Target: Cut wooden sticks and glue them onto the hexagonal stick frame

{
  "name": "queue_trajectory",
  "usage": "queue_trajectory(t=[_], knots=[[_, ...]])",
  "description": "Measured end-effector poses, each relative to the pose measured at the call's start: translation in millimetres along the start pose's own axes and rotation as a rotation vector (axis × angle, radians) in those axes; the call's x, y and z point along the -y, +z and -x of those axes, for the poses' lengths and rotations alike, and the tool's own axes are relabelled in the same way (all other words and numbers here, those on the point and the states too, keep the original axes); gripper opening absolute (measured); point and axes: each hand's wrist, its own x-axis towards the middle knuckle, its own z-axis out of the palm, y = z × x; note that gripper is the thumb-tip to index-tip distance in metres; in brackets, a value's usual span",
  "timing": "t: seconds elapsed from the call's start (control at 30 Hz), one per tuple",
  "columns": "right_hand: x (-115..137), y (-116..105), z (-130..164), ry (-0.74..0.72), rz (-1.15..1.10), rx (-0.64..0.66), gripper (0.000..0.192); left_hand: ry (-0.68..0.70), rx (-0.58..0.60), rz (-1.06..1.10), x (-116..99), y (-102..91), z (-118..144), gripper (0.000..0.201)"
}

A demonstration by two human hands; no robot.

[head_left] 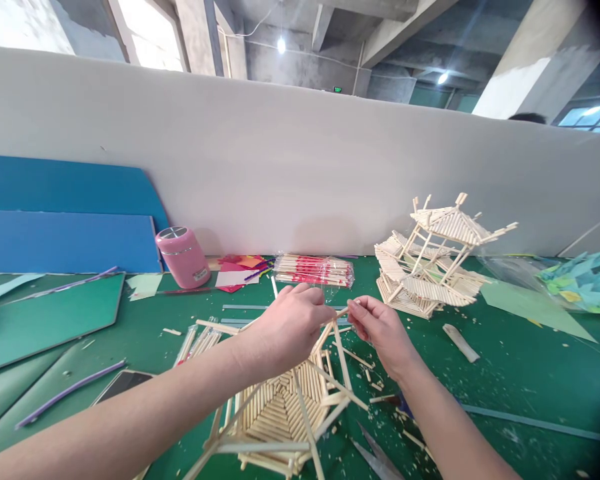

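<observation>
Both hands pinch one thin stick [341, 312] over the hexagonal stick frame [280, 410]: left hand [293, 320], right hand [377, 330]. Looks like fitting an upright. Next probably needs steady seating against the frame.

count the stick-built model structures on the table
2. One wooden stick pavilion model stands at the back right near the wall; one hexagonal stick frame lies in front, under the left hand and right hand, which pinch a stick at its top.

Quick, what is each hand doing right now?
Left hand: closed, pinching a thin wooden stick.
Right hand: closed, pinching the same stick's other end.
</observation>
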Motion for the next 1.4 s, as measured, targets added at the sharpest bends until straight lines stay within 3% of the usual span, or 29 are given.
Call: queue_trajectory(t=[0.8, 1.13, 1.4], knots=[[0.9, 5.2, 0.0, 0.052, -0.174, -0.019, 0.026, 0.017, 0.003, -0.053, 1.0, 2.7, 0.3, 0.040], [-2.9, 4.7, 0.7, 0.027, -0.185, -0.081, 0.025, -0.015, -0.022, 0.093, 4.4, 3.3, -2.3, 0.026], [-1.9, 6.3, -0.5, 0.056, -0.245, -0.066, 0.025, -0.006, 0.005, 0.057, 4.2, 3.8, -2.1, 0.036]])
